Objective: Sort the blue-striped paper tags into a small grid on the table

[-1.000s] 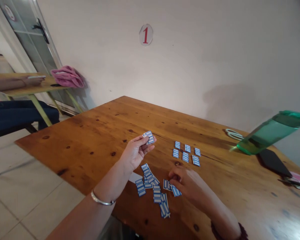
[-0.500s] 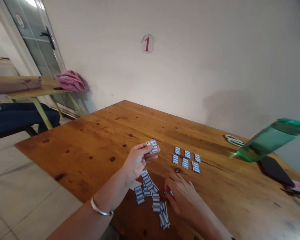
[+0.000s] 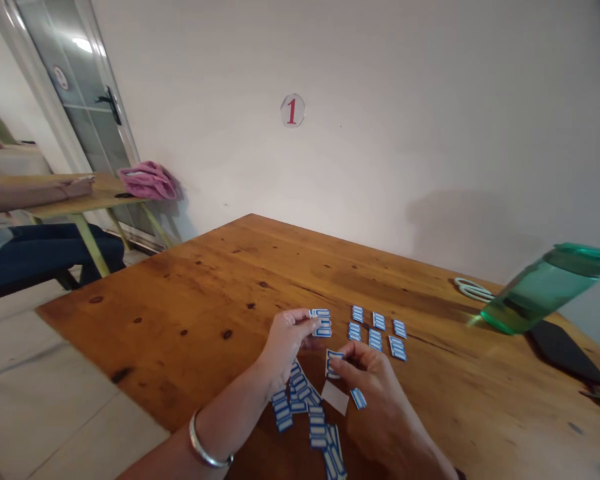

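Between the thumb and fingers of my left hand [image 3: 286,343] are small blue-and-white label cards [image 3: 322,324], held above the table. My right hand [image 3: 375,380] pinches another blue-and-white label card [image 3: 333,362] just to the right and nearer me. Below both hands lies a loose, overlapping heap of the same cards [image 3: 303,390]. A plain white card [image 3: 335,398], blank side up, and a single label card [image 3: 359,399] lie beside my right hand. Beyond it, several small cards or stacks [image 3: 375,340] are laid out in two rows.
On the right of the wooden table [image 3: 220,267] are a green bottle [image 3: 540,293], a white coiled cable [image 3: 473,289] and a dark flat object [image 3: 565,350]. To the left, another person's arm [image 3: 35,192] rests on a second table near a pink cloth [image 3: 149,180].
My right hand has lifted a label card from the tabletop and now pinches it near the left hand. A white card and a single label card now show beside it. The view has tilted slightly.
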